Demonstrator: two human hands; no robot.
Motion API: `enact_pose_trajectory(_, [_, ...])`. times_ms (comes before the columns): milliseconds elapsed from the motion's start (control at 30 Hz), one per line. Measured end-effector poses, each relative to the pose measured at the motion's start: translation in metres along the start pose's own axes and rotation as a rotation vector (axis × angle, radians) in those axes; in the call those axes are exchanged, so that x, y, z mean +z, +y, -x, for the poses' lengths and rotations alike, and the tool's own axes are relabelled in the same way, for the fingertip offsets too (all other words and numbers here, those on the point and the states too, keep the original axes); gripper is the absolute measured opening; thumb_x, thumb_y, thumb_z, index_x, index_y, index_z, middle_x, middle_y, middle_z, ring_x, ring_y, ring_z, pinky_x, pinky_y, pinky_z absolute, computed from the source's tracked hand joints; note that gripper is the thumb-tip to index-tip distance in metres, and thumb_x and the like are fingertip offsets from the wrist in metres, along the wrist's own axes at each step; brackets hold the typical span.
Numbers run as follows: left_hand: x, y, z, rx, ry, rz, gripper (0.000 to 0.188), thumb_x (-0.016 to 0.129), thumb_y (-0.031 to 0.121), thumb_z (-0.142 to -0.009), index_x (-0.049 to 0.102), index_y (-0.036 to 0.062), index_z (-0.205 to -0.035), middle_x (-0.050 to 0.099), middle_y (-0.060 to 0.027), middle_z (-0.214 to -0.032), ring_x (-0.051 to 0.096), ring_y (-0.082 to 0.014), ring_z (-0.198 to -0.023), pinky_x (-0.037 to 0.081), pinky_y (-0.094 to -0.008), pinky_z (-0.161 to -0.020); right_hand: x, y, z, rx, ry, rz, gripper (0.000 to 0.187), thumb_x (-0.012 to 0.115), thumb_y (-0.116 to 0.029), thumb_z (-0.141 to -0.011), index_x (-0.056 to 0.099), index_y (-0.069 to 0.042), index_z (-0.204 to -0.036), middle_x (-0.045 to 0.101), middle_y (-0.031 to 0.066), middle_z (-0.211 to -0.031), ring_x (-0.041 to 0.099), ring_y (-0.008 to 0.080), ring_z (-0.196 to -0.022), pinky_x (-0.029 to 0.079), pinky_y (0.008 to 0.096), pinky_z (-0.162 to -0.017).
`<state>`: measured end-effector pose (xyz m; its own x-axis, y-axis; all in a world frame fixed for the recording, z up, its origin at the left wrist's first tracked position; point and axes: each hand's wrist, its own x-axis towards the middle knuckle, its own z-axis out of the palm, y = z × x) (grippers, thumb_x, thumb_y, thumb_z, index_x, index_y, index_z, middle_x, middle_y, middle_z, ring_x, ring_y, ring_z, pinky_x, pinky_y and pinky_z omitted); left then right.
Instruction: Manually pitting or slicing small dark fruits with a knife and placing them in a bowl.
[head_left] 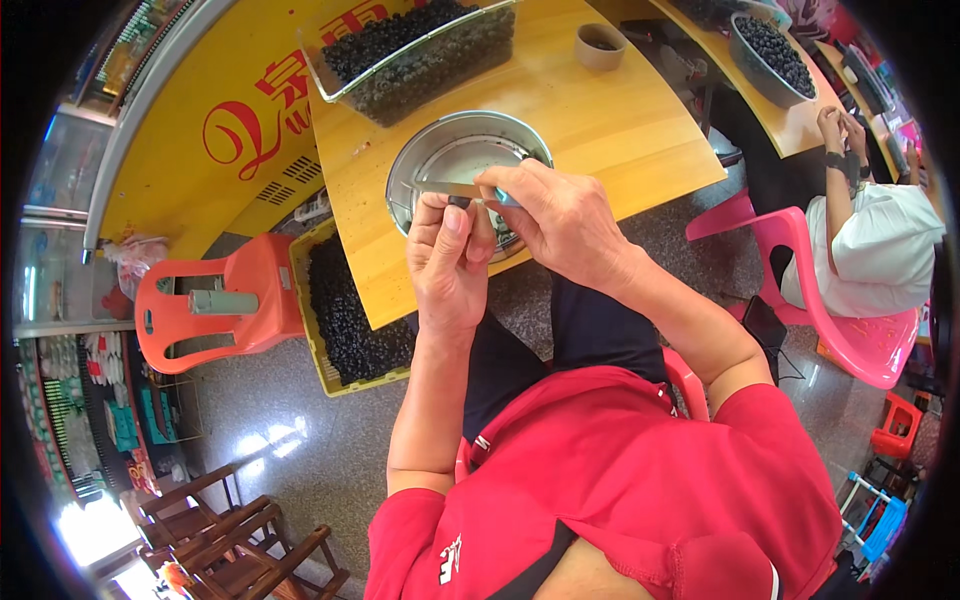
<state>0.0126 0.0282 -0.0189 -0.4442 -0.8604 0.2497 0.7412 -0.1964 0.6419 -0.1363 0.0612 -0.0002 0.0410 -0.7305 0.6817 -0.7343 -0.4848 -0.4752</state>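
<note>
Two-handed: pinches small black nut-like piece point(459, 201) in left hand point(445, 258) between thumb and fingertips, probably for steadiness; grips teal-handled knife point(450, 188) in right hand point(572, 215) with curled fingers; holds both over round metal basin point(425, 150), likely to catch scraps.

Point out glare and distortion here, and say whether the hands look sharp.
Head view: glare on the speckled floor; head view: a blown-out patch beside the wooden chairs; head view: an edge of the yellow panel bows and the corners go black; head view: left hand and right hand look fairly sharp.
</note>
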Motion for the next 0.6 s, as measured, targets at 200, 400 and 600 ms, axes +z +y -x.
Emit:
enact_pose_trajectory(200, [-0.002, 0.001, -0.001, -0.012, 0.056, -0.072, 0.019, 0.055, 0.013, -0.095, 0.052, 0.0039, -0.111, 0.053, -0.0002, -0.084, 0.041, -0.0069, -0.062, 0.033, -0.0201, -0.054, -0.004, -0.005, -0.002, -0.014, -0.038, 0.004, 0.025, 0.064, -0.006, -0.083, 0.059, -0.009, -0.107, 0.062, 0.0074, -0.083, 0.063, 0.0286, -0.069, 0.05, 0.0362, -0.056])
enact_pose_trajectory(400, [0.002, 0.002, 0.0, 0.001, 0.053, -0.151, 0.017, 0.056, 0.014, -0.095, 0.053, 0.0022, -0.108, 0.047, 0.0007, -0.079, 0.039, -0.0075, -0.062, 0.032, -0.0207, -0.055, -0.004, -0.002, 0.0, -0.002, -0.044, 0.007, 0.023, 0.064, -0.007, -0.083, 0.059, -0.009, -0.106, 0.062, 0.0069, -0.082, 0.063, 0.0285, -0.069, 0.05, 0.0362, -0.056])
enact_pose_trajectory(600, [-0.011, 0.0, 0.003, 0.008, 0.034, -0.23, 0.018, 0.059, 0.011, -0.094, 0.052, 0.0043, -0.109, 0.054, -0.0007, -0.088, 0.043, -0.0051, -0.067, 0.034, -0.0181, -0.058, -0.003, -0.005, -0.001, 0.051, -0.039, -0.122, 0.015, 0.064, -0.012, -0.087, 0.061, -0.006, -0.101, 0.063, 0.0085, -0.082, 0.063, 0.0256, -0.069, 0.049, 0.0329, -0.057])
